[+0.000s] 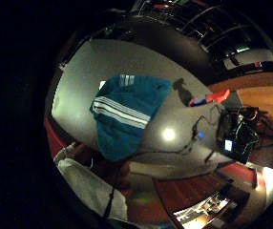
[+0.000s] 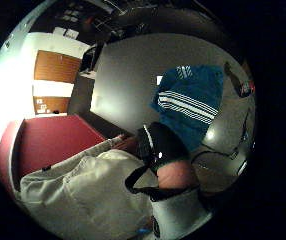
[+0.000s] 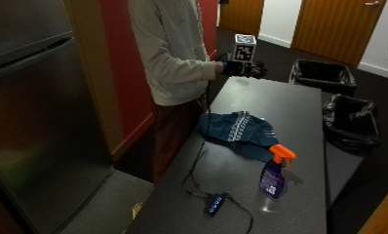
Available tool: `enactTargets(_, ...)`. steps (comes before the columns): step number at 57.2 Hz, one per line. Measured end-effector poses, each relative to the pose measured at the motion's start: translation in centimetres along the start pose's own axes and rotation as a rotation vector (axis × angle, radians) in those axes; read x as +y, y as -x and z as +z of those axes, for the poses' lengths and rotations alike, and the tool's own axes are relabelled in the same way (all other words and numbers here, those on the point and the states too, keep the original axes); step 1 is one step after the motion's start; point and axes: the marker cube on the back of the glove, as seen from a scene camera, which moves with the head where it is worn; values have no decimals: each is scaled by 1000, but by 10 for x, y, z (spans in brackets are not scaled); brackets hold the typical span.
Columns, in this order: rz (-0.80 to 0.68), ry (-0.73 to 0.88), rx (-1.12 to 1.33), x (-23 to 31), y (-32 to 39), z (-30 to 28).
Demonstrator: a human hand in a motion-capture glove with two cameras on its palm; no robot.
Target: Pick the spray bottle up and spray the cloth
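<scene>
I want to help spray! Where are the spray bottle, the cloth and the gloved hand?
spray bottle (image 3: 272,179): outside view, purple body.
cloth (image 3: 236,129): outside view, white stripes.
gloved right hand (image 3: 243,68): outside view, back of glove.

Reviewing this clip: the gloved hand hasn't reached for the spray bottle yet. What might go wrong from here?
The gloved right hand is raised above the table's far end, away from the spray bottle, so it faces a long reach across the blue cloth and may drag it. A black cable and small hub lie near the bottle; a sleeve might snag them. The bottle stands upright and might tip if bumped.
</scene>
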Motion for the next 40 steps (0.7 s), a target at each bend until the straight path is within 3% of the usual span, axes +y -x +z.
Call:
enactTargets(5,89,-32,22,-2,-5,1)
enactTargets(40,342,-235,-117,12,-56,4)
